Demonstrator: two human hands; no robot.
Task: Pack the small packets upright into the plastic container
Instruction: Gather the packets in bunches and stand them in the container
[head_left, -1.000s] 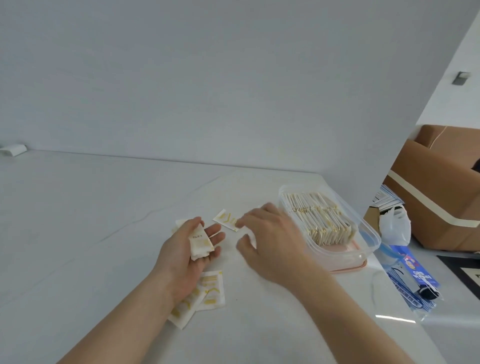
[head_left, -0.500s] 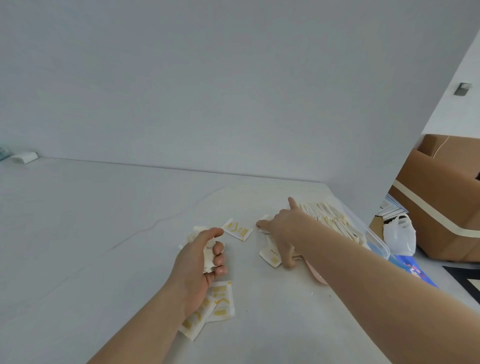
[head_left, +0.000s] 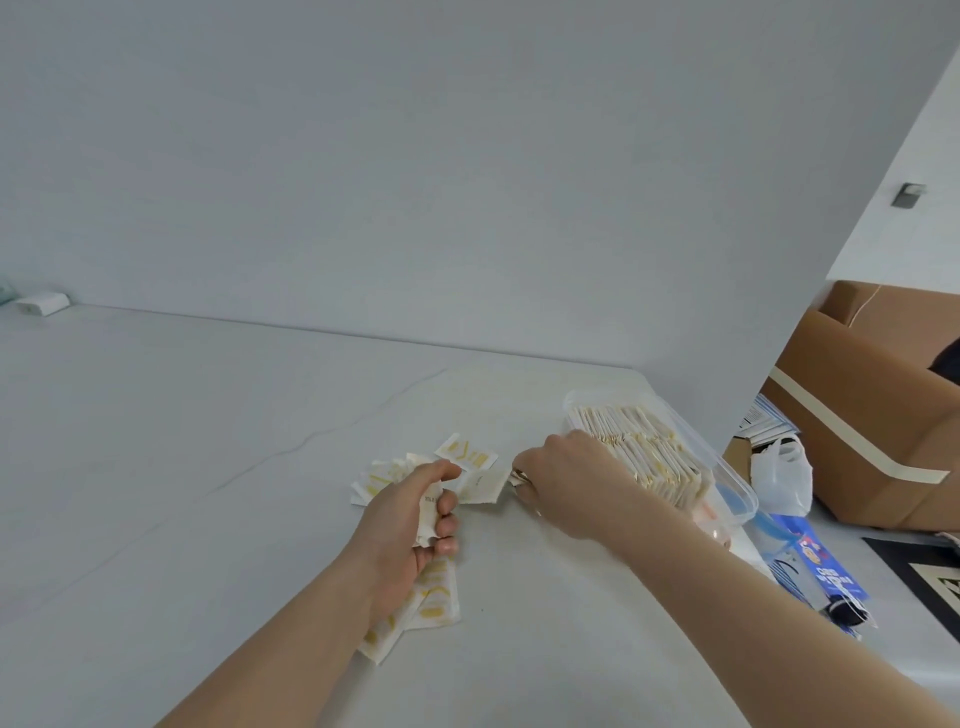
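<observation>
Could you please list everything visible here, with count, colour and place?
plastic container: one, clear, right part of the table, filled with rows of upright packets
loose packets: several, white and yellow, flat on the table around the hands
table: one, white
cardboard box: one, brown, on the floor at right
plastic bag: one, white, beside the box
small white object: one, far left on the table
left hand: grips a packet
right hand: pinches a packet beside the container
</observation>
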